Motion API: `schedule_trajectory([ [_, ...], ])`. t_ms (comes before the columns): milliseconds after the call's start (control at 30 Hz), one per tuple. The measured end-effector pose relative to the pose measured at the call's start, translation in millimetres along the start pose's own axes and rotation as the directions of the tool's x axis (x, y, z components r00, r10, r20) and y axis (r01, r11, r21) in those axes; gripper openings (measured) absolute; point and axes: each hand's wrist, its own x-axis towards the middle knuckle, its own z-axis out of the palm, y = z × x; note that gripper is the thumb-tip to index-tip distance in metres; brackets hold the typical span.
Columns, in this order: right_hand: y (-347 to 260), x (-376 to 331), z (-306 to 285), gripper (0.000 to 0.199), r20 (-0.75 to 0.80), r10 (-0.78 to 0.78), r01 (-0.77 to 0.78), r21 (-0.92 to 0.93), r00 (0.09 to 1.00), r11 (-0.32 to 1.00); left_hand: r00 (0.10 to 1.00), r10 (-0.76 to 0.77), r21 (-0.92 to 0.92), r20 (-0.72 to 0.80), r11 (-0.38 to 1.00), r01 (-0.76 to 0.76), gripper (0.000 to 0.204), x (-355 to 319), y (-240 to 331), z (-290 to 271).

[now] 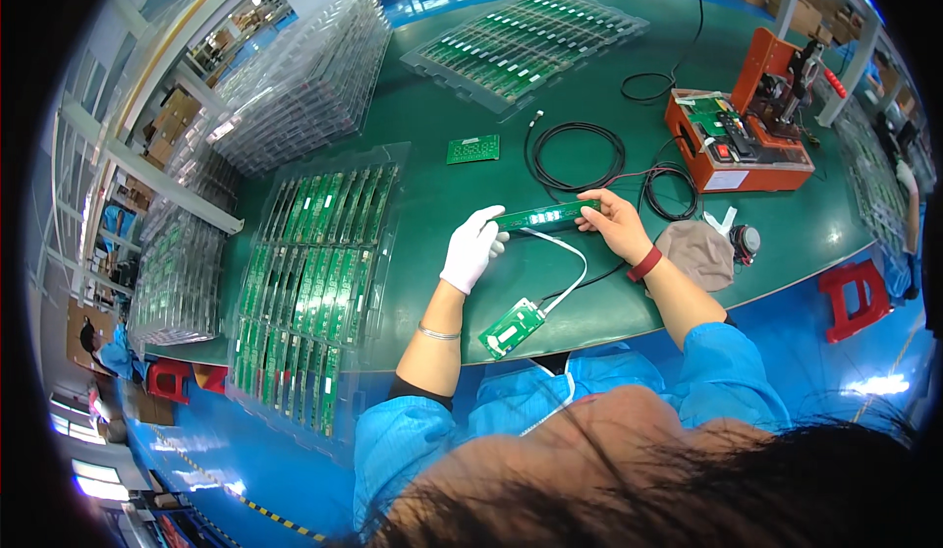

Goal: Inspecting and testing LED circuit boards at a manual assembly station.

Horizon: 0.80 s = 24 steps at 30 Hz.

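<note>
At the centre of the frame, the lit circuit board [545, 218] stretches crosswise between your left hand [472, 250] and right hand [617, 228], neither nearer; your fingers [603, 197] grip both ends, the right end slightly higher.

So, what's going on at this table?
A person holds up a narrow green circuit board by its ends, the left hand in a white glove and the right hand bare. Its small display is lit. A white cable appears to link it to another board on the green table. An orange machine stands further off to the right.
</note>
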Motion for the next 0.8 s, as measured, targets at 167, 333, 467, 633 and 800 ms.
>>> schedule_trajectory([
  [167, -5.5, -3.7, 3.3, 0.025, -0.007, -0.007, 0.006, -0.028, 1.000, 1.000, 1.000, -0.019, -0.013, 0.007, 1.000, 0.019, 0.035, -1.2, -0.8, 0.1],
  [333, -5.8, -6.5, 5.9, 0.026, -0.014, -0.001, 0.001, -0.032, 1.000, 0.999, 0.999, -0.038, -0.069, 0.009, 0.997, 0.039, 0.036, -3.9, -1.6, -0.6],
  [467, -1.6, -3.5, 2.3, 0.026, -0.025, -0.012, 0.011, -0.042, 1.000, 0.999, 0.999, -0.034, -0.079, 0.006, 0.996, 0.034, 0.035, 0.3, -0.5, 0.4],
  [633, -8.4, -1.6, 1.2, 0.027, -0.022, 0.024, -0.025, -0.050, 0.999, 0.998, 1.000, -0.009, -0.052, -0.001, 0.999, 0.009, 0.035, 2.0, 2.5, -0.2],
  [800, -5.1, -1.8, 2.1, 0.026, -0.023, -0.002, 0.000, -0.058, 1.000, 0.998, 1.000, -0.018, -0.050, 0.004, 0.999, 0.018, 0.035, 1.3, 3.0, -0.8],
])
